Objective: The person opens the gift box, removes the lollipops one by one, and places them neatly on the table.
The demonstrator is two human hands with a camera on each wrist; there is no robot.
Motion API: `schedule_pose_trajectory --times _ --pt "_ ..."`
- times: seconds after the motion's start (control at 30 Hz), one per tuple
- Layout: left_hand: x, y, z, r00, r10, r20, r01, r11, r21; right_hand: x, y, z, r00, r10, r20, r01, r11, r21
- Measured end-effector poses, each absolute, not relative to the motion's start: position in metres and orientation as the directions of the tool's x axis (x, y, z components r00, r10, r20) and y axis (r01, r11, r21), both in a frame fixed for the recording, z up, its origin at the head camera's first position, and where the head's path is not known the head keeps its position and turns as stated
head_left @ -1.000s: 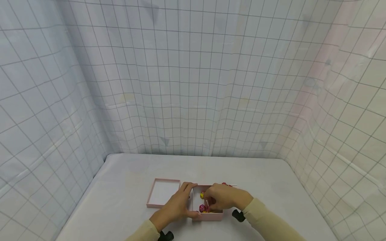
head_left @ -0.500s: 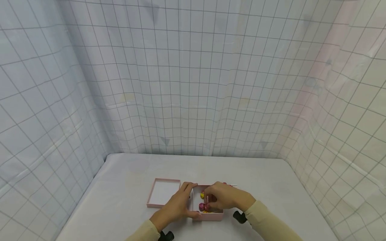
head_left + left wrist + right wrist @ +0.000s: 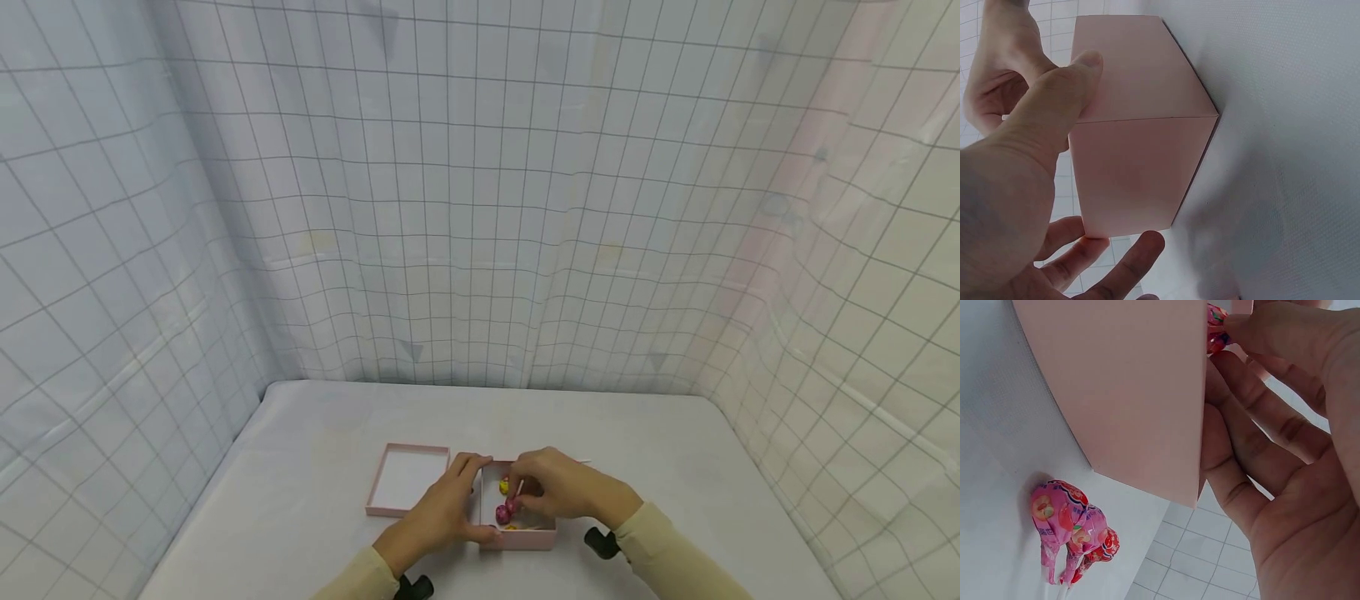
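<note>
A pink box (image 3: 517, 541), its top uncovered, stands in front of me. My left hand (image 3: 442, 505) grips its left end, the thumb (image 3: 1082, 78) on the near wall and fingertips (image 3: 1094, 247) at the far side. Inside the box, my right hand (image 3: 566, 487) pinches a pink-wrapped lollipop (image 3: 1217, 328); in the head view its stick points up. Beside it lies another dark pink lollipop (image 3: 502, 515), with a yellow one (image 3: 504, 485) farther back. The right fingers and near wall hide part of the contents.
A shallow pink lid (image 3: 385, 510) with a white inside lies left of the box. Several pink and red lollipops (image 3: 1057, 509) lie on the white table (image 3: 337, 425) beyond the box's right side. White grid-patterned curtains (image 3: 480, 208) surround the table.
My right hand has shifted slightly up and away inside the box, bringing the pinched lollipop along. The left hand stays on the box.
</note>
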State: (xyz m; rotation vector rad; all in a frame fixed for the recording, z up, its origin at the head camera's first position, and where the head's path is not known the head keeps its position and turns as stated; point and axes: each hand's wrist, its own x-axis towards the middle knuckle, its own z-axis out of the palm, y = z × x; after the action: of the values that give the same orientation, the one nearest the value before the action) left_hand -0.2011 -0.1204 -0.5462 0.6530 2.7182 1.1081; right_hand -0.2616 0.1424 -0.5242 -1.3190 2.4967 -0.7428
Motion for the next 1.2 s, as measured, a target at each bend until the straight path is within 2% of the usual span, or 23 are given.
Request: schedule_pose_trajectory --times 0.3,0.53,0.73,1.07,1.2 --pt "-0.201 -0.120 -0.547 -0.901 0.432 0.039 0.337 0.642 0.689 -0.259 0.149 -0.520 -0.571 -0.813 0.115 -0.715 0.425 -0.555" --pt "-0.201 -0.119 -0.547 -0.904 0.427 0.027 0.326 0.648 0.689 -0.257 0.154 -0.516 -0.595 -0.792 0.138 -0.692 0.418 -0.589" --pt "-0.201 -0.119 -0.547 -0.901 0.433 0.028 0.333 0.649 0.684 -0.258 0.160 -0.518 -0.604 -0.777 0.178 -0.705 0.417 -0.573" --pt "-0.201 -0.120 -0.547 -0.901 0.433 0.017 0.318 0.633 0.705 -0.259 0.168 -0.520 -0.589 -0.768 0.253 -0.728 0.367 -0.580" --pt "-0.201 -0.120 -0.548 -0.902 0.432 0.009 0.309 0.632 0.711 -0.258 0.172 -0.520 -0.570 -0.766 0.297 -0.759 0.352 -0.548"
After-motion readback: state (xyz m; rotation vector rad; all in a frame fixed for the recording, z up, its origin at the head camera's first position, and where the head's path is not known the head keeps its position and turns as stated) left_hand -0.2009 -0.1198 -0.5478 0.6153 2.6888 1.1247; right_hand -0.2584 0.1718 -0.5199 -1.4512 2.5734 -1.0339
